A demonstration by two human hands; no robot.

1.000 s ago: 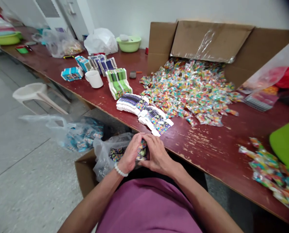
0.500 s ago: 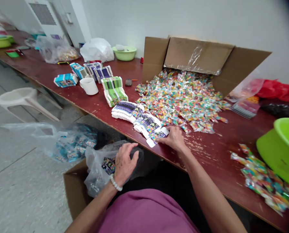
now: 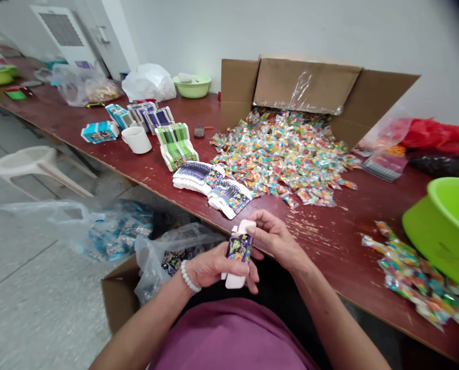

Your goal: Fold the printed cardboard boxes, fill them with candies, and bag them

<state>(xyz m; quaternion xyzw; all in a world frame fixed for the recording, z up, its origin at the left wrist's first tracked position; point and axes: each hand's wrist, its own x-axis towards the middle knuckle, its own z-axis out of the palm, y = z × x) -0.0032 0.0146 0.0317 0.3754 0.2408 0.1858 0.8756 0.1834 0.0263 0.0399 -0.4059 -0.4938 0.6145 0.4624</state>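
Between my hands, just off the table's front edge, is a small purple printed candy box (image 3: 238, 247) with white end flaps standing out. My left hand (image 3: 217, 264), a beaded bracelet at its wrist, is wrapped round the box from below. My right hand (image 3: 273, 237) pinches the white flap at its upper end. On the table beyond lie fanned stacks of flat purple boxes (image 3: 229, 198). Behind them a heap of wrapped candies (image 3: 287, 154) spills from a big cardboard carton (image 3: 306, 85).
Green box stacks (image 3: 177, 145), a white mug (image 3: 136, 140) and blue boxes (image 3: 99, 132) stand to the left. A green basin (image 3: 441, 231) sits at the right beside loose candies (image 3: 418, 277). Below the edge, a plastic bag (image 3: 148, 257) lines a cardboard box (image 3: 116, 295).
My right hand has brought one flat box from the stack towards me, and it now looks opened out. The left hand has moved right and closed round it.
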